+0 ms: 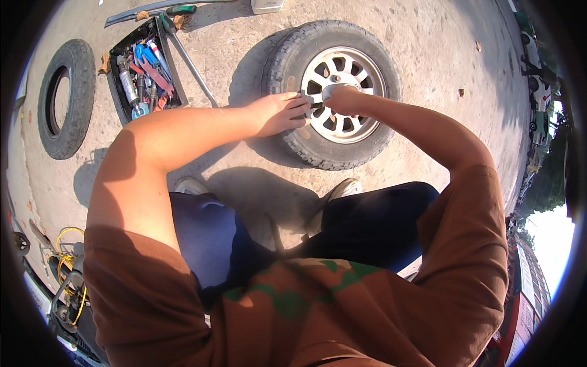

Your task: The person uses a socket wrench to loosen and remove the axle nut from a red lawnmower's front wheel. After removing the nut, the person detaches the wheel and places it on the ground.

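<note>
A car wheel (380, 58) with a black treaded tyre and a pale spoked rim (350, 54) lies on the ground in front of me. My left hand (282, 114) lies on the tyre's left sidewall, its fingers stretched toward the rim's edge. Over the hub at the wheel's middle, my right hand (346, 100) is closed. Something pale shows by its fingers, but whether it is held or part of the hub I cannot tell. A small dark shape sits by my left fingertips, too unclear to name.
Left of the wheel stands a black toolbox (112, 85) full of assorted tools. A long metal bar with a green handle (191, 68) leans beside it. Farther left is a loose tyre (84, 101). A yellow cable (64, 263) lies coiled at lower left. My shoes (345, 188) are close to the wheel.
</note>
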The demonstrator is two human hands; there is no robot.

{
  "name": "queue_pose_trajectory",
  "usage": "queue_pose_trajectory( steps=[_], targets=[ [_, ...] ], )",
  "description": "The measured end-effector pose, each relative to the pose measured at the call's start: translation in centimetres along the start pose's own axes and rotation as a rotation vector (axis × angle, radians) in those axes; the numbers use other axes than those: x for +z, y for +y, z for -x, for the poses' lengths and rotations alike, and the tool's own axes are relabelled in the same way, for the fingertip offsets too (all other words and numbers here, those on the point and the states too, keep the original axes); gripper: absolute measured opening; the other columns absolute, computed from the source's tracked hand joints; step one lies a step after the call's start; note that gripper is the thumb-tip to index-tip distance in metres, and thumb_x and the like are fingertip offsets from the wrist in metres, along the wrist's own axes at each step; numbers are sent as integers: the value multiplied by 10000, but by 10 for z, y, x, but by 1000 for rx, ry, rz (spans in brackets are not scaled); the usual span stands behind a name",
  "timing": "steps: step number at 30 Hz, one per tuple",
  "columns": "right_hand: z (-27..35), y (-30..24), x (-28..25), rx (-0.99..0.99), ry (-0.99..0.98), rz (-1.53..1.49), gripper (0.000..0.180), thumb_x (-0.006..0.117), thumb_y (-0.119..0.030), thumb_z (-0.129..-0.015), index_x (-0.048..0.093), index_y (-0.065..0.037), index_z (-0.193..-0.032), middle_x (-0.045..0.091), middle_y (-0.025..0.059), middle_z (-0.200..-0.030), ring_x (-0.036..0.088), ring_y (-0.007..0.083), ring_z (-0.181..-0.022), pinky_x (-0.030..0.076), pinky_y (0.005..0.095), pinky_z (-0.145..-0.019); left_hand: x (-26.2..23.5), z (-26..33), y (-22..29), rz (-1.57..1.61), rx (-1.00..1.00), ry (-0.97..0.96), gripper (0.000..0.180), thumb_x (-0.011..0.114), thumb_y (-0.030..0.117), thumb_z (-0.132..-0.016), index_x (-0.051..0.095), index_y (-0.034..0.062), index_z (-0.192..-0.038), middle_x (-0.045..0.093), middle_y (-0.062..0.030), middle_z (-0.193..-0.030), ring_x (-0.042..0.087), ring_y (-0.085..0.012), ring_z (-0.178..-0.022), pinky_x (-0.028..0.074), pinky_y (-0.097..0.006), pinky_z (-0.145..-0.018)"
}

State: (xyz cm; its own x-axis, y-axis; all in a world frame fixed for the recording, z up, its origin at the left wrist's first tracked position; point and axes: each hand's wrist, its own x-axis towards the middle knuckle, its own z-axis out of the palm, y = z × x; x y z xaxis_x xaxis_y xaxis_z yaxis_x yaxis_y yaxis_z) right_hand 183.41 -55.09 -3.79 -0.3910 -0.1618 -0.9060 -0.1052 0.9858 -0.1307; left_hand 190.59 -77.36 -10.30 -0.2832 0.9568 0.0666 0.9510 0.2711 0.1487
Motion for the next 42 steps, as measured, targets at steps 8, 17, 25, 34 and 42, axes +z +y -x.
queue_pose_trajectory(
  steps=[8, 17, 25, 34, 42],
  targets=[
    [6, 2, -4, -342, 134, 527, 363, 554, -375, -940, 681, -37, -902, 683, 118, -801, 675, 238, -666, 501, 393, -473, -4, 1, 1, -69, -13, -44, 470, 472, 196, -922, 459, 185, -1392, 418, -104, -1474, 318, -257, -1417, 218, -396, -1186],
    [10, -11, 3, -5, 96, 274, 223, 573, -142, -857, 719, -12, -963, 711, 156, -934, 707, 287, -814, 574, 405, -655, 4, 0, 0, -57, -23, -64, 475, 459, 195, -927, 460, 220, -1401, 407, -80, -1490, 333, -236, -1410, 217, -372, -1187],
    [25, -17, 11, -273, 298, 388, 217, 618, -210, -879, 705, -18, -934, 701, 187, -883, 698, 332, -831, 554, 423, -726, 9, 2, -2, -4, -27, 76, 418, 472, 192, -912, 548, 195, -1323, 499, -104, -1408, 409, -255, -1361, 285, -389, -1157],
    [11, 0, 13, -215, 279, 563, 196, 587, -172, -859, 732, -44, -886, 706, 134, -822, 696, 311, -797, 556, 420, -681, 14, 1, -5, 46, 16, 78, 443, 459, 196, -894, 553, 157, -1325, 445, -142, -1448, 379, -282, -1374, 284, -409, -1158],
    [4, 1, 29, -179, 361, 494, 238, 587, -232, -918, 695, -20, -912, 689, 175, -803, 694, 327, -804, 553, 425, -688, 9, 2, -4, -80, 23, 64, 435, 452, 207, -912, 552, 187, -1335, 486, -112, -1428, 401, -255, -1367, 257, -398, -1170]
  ],
)
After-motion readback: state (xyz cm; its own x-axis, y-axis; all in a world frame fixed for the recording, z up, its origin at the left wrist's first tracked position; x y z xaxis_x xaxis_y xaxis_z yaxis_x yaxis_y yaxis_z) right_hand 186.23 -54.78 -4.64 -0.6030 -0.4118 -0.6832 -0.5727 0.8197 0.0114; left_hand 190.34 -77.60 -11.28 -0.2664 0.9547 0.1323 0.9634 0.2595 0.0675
